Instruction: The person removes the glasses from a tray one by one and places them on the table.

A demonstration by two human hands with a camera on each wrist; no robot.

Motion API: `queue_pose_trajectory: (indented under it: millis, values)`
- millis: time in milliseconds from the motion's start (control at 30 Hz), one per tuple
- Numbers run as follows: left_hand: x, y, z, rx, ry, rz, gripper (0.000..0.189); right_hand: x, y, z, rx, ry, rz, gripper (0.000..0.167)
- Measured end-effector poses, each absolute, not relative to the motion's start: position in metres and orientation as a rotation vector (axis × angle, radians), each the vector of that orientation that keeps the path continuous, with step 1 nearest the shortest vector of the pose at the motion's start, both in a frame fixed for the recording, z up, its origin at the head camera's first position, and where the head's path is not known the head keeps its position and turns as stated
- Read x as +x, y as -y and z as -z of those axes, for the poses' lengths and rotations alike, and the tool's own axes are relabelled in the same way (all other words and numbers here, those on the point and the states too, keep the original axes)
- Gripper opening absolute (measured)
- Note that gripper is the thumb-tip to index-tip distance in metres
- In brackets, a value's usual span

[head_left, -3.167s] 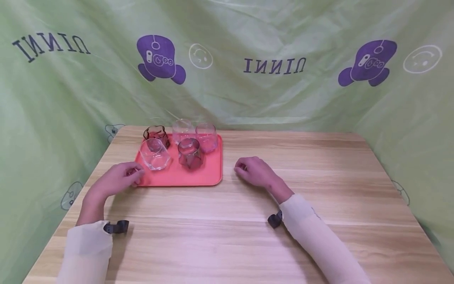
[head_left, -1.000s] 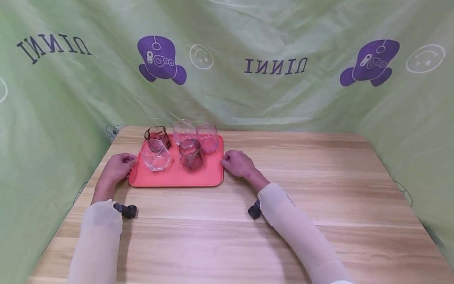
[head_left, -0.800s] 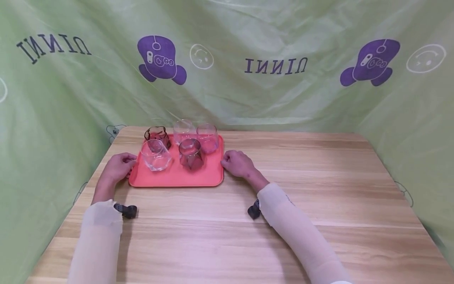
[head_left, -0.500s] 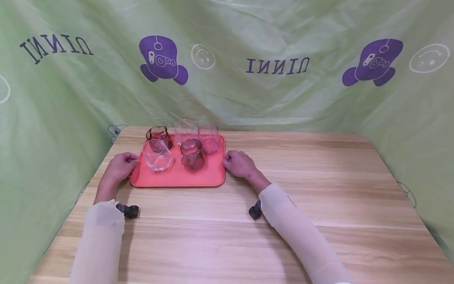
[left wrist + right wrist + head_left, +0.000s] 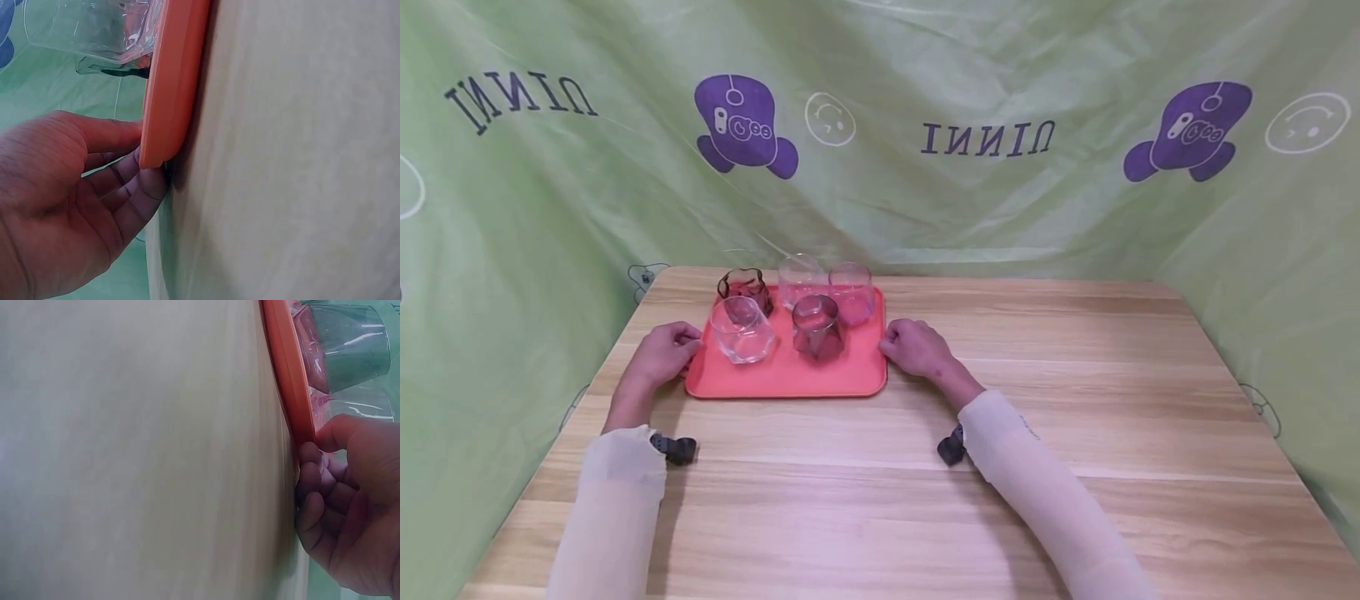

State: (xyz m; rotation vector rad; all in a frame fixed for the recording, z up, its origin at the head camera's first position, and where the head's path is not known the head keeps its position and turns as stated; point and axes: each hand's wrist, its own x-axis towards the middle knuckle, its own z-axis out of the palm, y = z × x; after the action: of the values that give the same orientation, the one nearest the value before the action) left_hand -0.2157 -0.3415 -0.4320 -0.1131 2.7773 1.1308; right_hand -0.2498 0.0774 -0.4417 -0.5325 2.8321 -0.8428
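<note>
A red tray [image 5: 767,383] lies at the back left of the table, bearing several glasses. My left hand [image 5: 658,354] pinches its left edge; in the left wrist view the thumb [image 5: 115,132] is on the rim and the fingertips go underneath. At the opposite edge, my right hand [image 5: 919,348] grips the tray, thumb [image 5: 337,431] above and curled fingers below. Nearest the front stand a clear glass [image 5: 745,342] and a dark tinted glass [image 5: 820,337]. Behind them are a second dark glass [image 5: 748,292], a clear glass [image 5: 800,279] and a faintly pink one [image 5: 852,296].
Pale wood-grain tabletop [image 5: 1037,375] stretches to the right of the tray and in front of it. A green printed curtain [image 5: 880,200] hangs close behind the table's back edge and along both sides.
Both hands first came to the tray's left and right edges and took hold. In the last half second, the tray with its glasses has shifted slightly right, hands moving along.
</note>
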Motion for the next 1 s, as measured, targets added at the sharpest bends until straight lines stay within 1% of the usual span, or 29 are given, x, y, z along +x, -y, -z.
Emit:
queue_pose_trajectory:
  millis: [500,767,1000]
  values:
    - [-0.215,0.312,0.427,-0.038,-2.804,-1.022,0.019,-0.24,-0.106,0.441,-0.513,-2.821,0.861,0.025]
    - [-0.22,0.294,0.427,0.012,-2.78,-1.028,0.017,-0.234,-0.128,0.439,-0.489,-2.805,0.869,0.024]
    - [-0.224,0.28,0.426,0.006,-2.762,-1.028,0.018,-0.232,-0.14,0.439,-0.474,-2.8,0.874,0.023]
